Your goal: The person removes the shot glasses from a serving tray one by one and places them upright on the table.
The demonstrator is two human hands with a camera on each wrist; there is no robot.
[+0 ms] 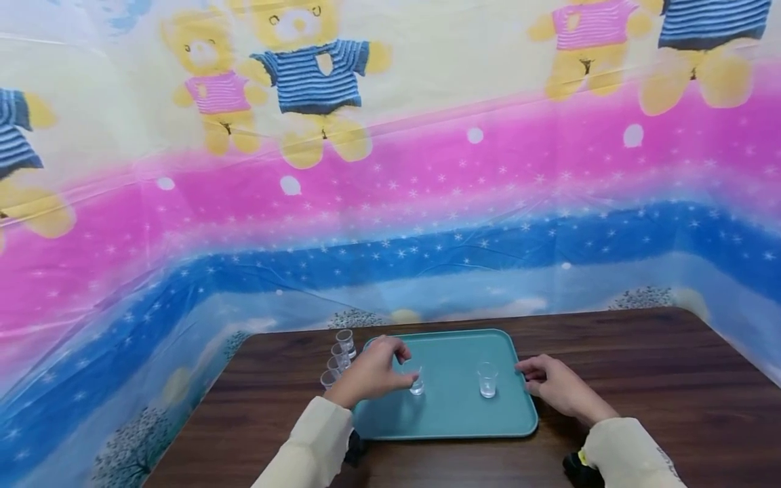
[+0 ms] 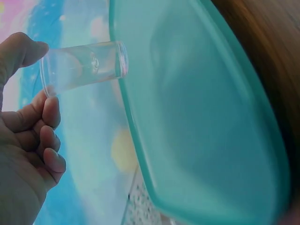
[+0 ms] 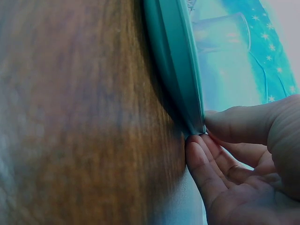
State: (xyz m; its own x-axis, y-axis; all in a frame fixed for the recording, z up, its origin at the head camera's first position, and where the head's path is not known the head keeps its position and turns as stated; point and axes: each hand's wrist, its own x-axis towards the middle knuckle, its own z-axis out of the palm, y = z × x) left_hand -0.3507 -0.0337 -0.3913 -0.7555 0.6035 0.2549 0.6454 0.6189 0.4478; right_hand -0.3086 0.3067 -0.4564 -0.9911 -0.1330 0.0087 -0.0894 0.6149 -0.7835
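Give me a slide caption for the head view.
Left hand pinches a small clear cup; right hand grips the green tray by its edge; a second cup stands on it.

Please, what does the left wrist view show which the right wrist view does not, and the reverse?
Only left wrist: the left hand pinching a clear cup near its rim.
Only right wrist: the right hand gripping the edge of the teal tray.
Both: that tray, the wooden table and the printed cloth.
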